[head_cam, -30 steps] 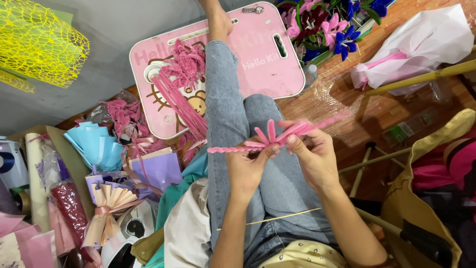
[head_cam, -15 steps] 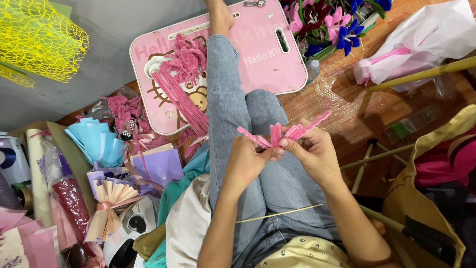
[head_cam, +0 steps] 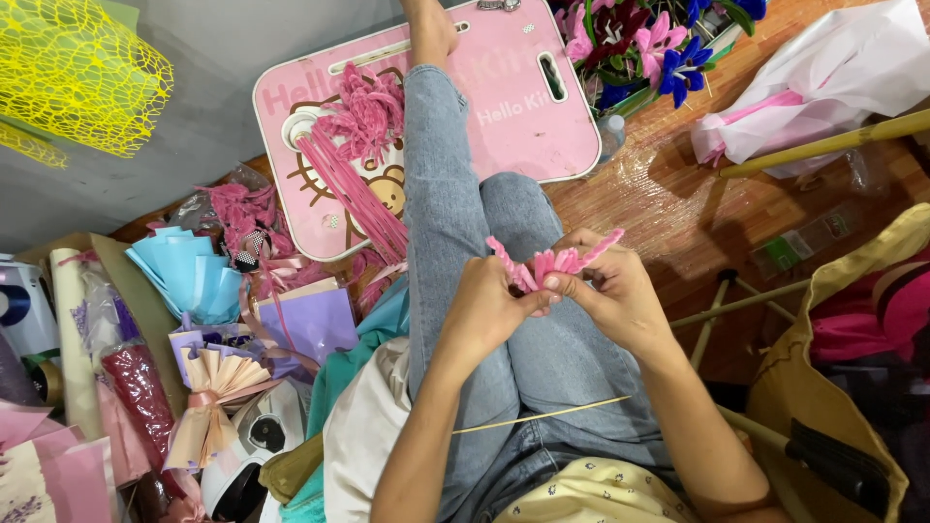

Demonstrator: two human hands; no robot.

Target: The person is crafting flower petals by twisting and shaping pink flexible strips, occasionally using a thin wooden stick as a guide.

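Head view, hands (head_cam: 552, 305) pinching pink pipe cleaners (head_cam: 552, 261), flowers (head_cam: 649, 44) in tub.

Quick count of what's in view: two hands, a left hand (head_cam: 489, 310) and a right hand (head_cam: 610, 295), both pinching one folded pink pipe-cleaner piece (head_cam: 552, 260) that has roughly five or six loops, hard to tell exactly. One pink lap tray (head_cam: 523, 107) with one pile of loose pink pipe cleaners (head_cam: 363, 155) on it, way too many to count. One thin wooden stick (head_cam: 542, 416) across the lap. One yellow mesh sheet (head_cam: 77, 77). One stack of blue paper cones (head_cam: 194, 276). One vase-like bunch of artificial flowers (head_cam: 649, 39), at least two blue blooms and a few pink ones. One white plastic bag (head_cam: 833, 77).
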